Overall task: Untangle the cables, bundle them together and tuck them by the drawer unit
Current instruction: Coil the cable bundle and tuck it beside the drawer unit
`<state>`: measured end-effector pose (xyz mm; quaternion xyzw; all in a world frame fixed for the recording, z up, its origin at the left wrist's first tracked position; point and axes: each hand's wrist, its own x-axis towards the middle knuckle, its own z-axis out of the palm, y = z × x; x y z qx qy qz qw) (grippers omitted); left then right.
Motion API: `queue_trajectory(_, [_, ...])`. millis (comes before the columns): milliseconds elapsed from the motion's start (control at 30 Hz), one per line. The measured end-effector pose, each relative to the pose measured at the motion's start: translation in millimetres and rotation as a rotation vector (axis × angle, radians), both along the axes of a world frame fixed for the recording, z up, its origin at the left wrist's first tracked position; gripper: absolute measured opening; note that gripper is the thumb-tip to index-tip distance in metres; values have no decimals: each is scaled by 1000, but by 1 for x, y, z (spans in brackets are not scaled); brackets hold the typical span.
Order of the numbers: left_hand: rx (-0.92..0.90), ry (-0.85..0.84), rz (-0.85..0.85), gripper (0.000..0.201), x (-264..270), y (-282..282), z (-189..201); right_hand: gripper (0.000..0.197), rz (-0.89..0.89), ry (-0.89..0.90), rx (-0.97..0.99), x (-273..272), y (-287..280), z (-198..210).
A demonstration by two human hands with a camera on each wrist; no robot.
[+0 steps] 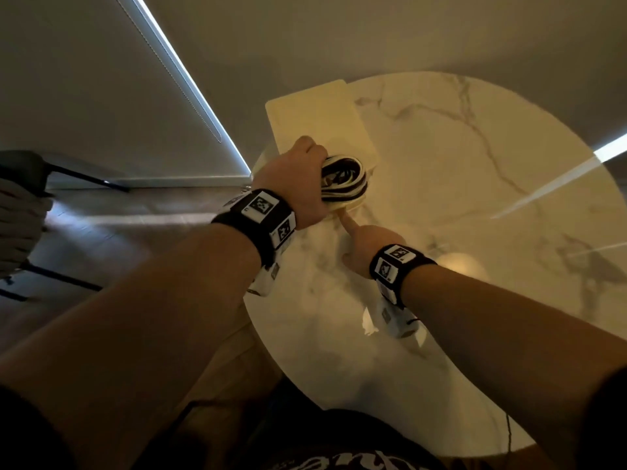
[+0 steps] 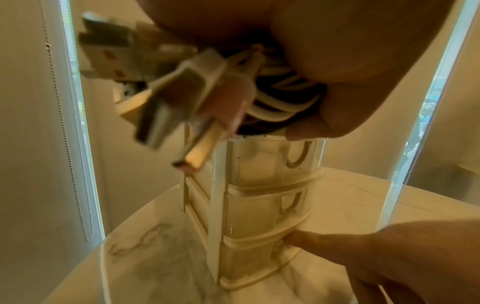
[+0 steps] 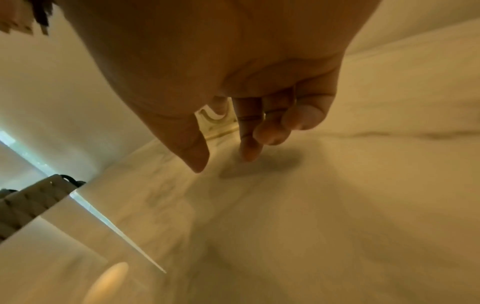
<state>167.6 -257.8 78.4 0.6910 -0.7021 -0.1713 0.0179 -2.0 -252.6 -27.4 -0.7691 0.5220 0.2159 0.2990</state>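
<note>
A coil of white and black cables [image 1: 344, 179] sits in my left hand [image 1: 303, 173], which grips it just above the front edge of the cream drawer unit [image 1: 315, 113]. The left wrist view shows blurred plug ends [image 2: 182, 90] sticking out of the coil [image 2: 283, 100] right over the unit's three translucent drawers [image 2: 259, 185]. My right hand [image 1: 368, 245] is lower, near the table top. Its outstretched index finger [image 2: 319, 240] touches the lowest drawer's front. In the right wrist view the other fingers [image 3: 259, 131] hang relaxed and hold nothing.
The drawer unit stands at the far left edge of a round marble table [image 1: 475, 198]. A window blind with a bead chain [image 1: 190, 96] is behind it. A dark chair [image 1: 30, 171] stands on the wooden floor to the left.
</note>
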Motion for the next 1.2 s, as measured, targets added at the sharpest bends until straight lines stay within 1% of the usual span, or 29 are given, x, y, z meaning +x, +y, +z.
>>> queue_trajectory(67, [22,-13,-24,55,-1,-3,0,91,24,22,-37,3,-2,-3])
queue_trajectory(167, [37,1,-11,56,-2,-10,0,90,37,54,-65,8,-4,-3])
queue_trajectory(333, [47,83,-7,77,0,-15,-1,92,2,23,-46,6,-2,-1])
queue_trajectory(500, [58,89,-5,72,1,-16,-1,92,-4,-31,-7,-18,25,-8])
queue_trajectory(567, [58,89,-3,69,1,-16,-2,83,-16,-87,-22,-28,35,-11])
queue_trajectory(600, [59,90,0,68,1,-16,-2,74,-29,-131,-71,-32,38,-11])
queue_trajectory(700, [57,92,2,66,0,-17,-3,41,-56,-360,-384,-37,35,-7])
queue_trajectory(733, [56,93,0,66,0,-17,-4,35,-39,-410,-454,-35,30,-6])
queue_trajectory(767, [54,93,-2,65,0,-17,-4,37,-6,-420,-484,-32,23,-6])
queue_trajectory(833, [53,87,-5,63,0,-18,-4,48,80,-329,-430,-21,10,-4])
queue_trajectory(867, [54,82,-5,63,0,-17,-4,50,120,-258,-393,-16,5,-4])
queue_trajectory(933, [53,69,-3,64,1,-17,-3,44,175,-144,-350,-16,0,-5])
queue_trajectory(967, [54,65,-3,65,1,-16,-3,41,182,-119,-333,-20,0,-6])
queue_trajectory(1067, [53,66,-6,63,0,-16,-3,36,167,-111,-304,-38,12,-7])
queue_trajectory(1200, [46,71,0,65,-1,-16,-3,36,155,-134,-289,-54,30,-12])
